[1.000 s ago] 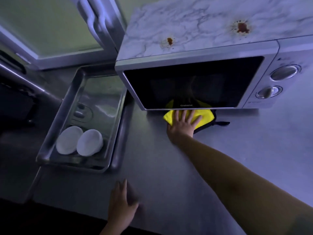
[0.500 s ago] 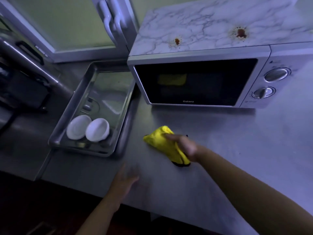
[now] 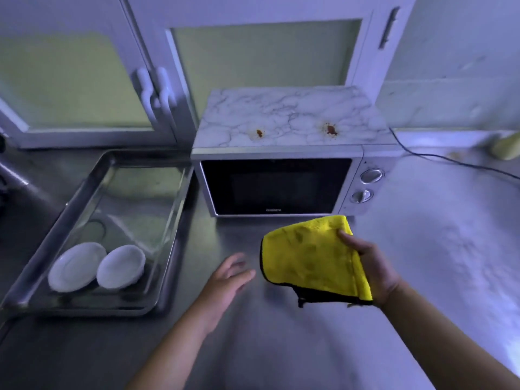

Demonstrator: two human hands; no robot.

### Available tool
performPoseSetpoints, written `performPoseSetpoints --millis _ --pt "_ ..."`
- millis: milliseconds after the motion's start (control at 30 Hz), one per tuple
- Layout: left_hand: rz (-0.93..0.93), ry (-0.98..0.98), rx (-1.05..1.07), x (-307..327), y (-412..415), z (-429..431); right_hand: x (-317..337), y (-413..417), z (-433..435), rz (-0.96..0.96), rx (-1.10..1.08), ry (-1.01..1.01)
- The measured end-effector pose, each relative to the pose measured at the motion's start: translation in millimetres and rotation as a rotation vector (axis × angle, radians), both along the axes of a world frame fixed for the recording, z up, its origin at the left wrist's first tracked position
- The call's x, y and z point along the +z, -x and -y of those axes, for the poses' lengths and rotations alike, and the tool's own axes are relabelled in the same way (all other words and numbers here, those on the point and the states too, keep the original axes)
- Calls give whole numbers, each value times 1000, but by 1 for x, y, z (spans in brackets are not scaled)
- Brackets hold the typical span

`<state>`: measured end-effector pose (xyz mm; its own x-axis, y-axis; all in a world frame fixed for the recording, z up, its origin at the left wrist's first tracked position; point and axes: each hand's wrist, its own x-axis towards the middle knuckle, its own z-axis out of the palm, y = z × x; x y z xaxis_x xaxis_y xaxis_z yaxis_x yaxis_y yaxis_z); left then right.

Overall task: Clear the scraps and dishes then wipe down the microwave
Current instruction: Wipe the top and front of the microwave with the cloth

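— Steel counter under pale cabinet doors, dim bluish light. What stands on it?
— A microwave at the back, door closed. Its marble-patterned top carries two brownish marks: a small stain on the left and a bigger stain on the right.
— And the cloth?
— A yellow cloth with a dark edge is up off the counter, in front of the microwave. The right hand has it, grip closed on the cloth's right side with the thumb on top, and the rest hangs in a fold.
— The other hand?
— The left hand is low over the counter, just left of the cloth. Its grip is wide, fingers loosely spread, holding nothing. It is blurred, so I cannot tell whether it touches the steel.
— Dishes?
— Two white ones, the left dish and the right dish, lie edge to edge at the near end of a metal tray left of the microwave.
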<state>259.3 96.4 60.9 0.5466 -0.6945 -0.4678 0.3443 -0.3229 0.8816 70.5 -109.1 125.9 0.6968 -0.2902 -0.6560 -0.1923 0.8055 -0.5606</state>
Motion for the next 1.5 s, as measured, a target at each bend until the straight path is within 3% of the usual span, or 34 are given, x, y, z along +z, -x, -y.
performPoseSetpoints --millis 333,500,633,800,867,967,1033,1100,1167,1200,1267,1333,1400,1433,1500 --pt "397 96 264 61 -106 25 70 22 39 -101 -693 366" --pt "441 119 245 87 -151 58 91 12 85 -9 -957 419" --pt "419 40 239 95 -186 91 106 -7 130 3 -986 465" --pt "389 -35 245 96 -204 116 88 -27 176 -161 -820 686" --pt "465 -43 265 99 -197 119 93 -37 173 -103 -842 803" --pt "531 -47 326 93 -197 119 97 -52 170 -15 -804 1135" --pt "484 -52 371 87 -201 119 88 -61 173 -56 -504 1419" --pt "449 -53 388 86 -202 121 67 -65 182 -350 -47 1643" --pt "439 -59 374 88 -201 122 51 -65 186 -632 382 1744" --pt "431 -66 363 88 -202 122 49 -64 186 -635 473 1746" --pt "422 -84 313 85 -207 120 57 -59 185 -488 359 1620" --pt "418 -99 283 81 -216 119 66 -57 191 -348 -37 1465" --pt "392 -98 263 83 -214 118 71 -52 201 -390 -475 1310" --pt "383 -87 252 84 -212 118 70 -49 207 -418 -605 1148" --pt "384 -72 247 84 -209 119 62 -47 206 -388 -575 731"
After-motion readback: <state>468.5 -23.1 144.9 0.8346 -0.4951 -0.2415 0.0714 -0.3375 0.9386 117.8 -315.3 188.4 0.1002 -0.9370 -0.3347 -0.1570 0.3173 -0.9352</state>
